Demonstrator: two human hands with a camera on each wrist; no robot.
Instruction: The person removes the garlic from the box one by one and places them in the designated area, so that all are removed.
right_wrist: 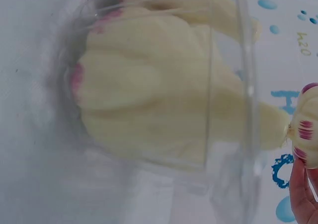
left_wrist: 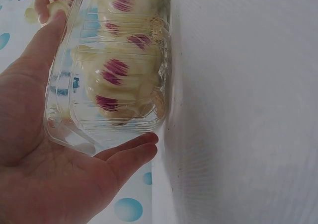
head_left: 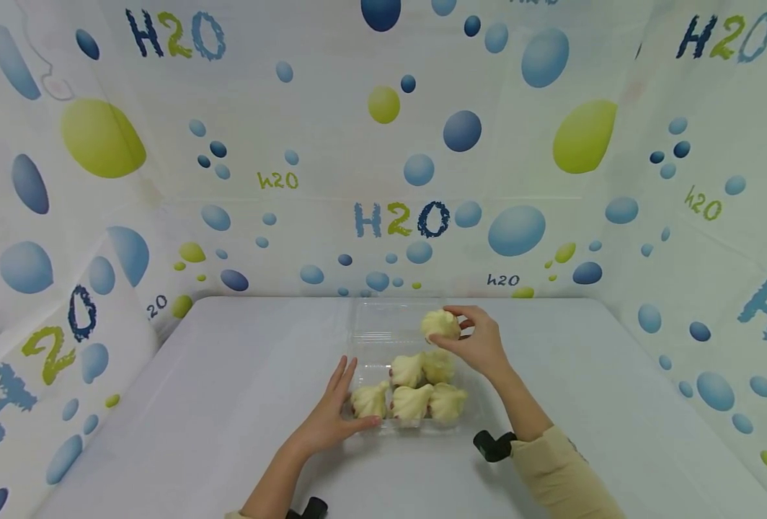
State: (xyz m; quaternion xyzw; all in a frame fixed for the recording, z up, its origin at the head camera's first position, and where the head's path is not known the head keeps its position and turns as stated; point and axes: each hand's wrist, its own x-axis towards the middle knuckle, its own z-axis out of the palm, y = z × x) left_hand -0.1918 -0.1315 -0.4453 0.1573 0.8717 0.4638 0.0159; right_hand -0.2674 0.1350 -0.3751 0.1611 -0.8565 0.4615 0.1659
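Note:
A clear plastic clamshell box (head_left: 413, 427) stands on the table with its lid (head_left: 383, 317) folded back. Several pale garlic bulbs (head_left: 411, 402) with purple streaks sit in its base, two rows showing. At the box's near left corner rests my left hand (head_left: 328, 414), thumb along the front rim and fairly straight fingers by the left side; the left wrist view shows its palm close against the corner (left_wrist: 54, 129). Above the back part of the box, my right hand (head_left: 481, 342) pinches one garlic bulb (head_left: 440, 326) between thumb and fingers. That bulb (right_wrist: 307, 129) also appears in the right wrist view.
The white table (head_left: 241, 375) extends to both sides of the box. A patterned curtain (head_left: 318, 130) with bubbles and lettering rises behind the table and along its sides. Black wrist cameras (head_left: 494, 446) jut out by both forearms.

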